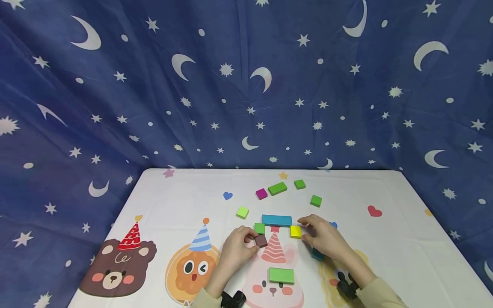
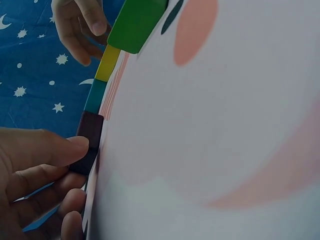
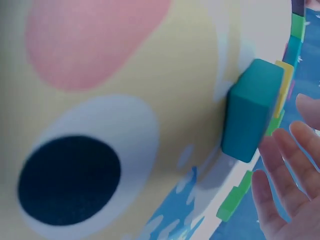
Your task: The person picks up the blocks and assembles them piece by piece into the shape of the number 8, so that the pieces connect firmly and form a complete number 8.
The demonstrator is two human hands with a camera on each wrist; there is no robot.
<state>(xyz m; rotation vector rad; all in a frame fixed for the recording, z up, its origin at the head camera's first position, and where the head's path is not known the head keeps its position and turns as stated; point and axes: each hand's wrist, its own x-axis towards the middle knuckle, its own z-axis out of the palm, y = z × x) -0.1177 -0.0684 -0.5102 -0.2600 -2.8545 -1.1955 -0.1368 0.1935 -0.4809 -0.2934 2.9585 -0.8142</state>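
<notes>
A dark brown block is pinched between the thumb and fingers of the left hand, just below a green block. Above lies a long blue block, with a yellow block under its right end. The right hand is beside the yellow block, its fingers apart; whether it touches the block I cannot tell. A teal block lies partly under that hand. In the left wrist view the left thumb rests on the brown block. The right wrist view has the right hand loosely spread beside the teal block.
A long light green block lies nearer the table's front. Farther back are a lime block, a magenta block, a long green block and two small green blocks. A starry blue curtain hangs behind the printed tabletop.
</notes>
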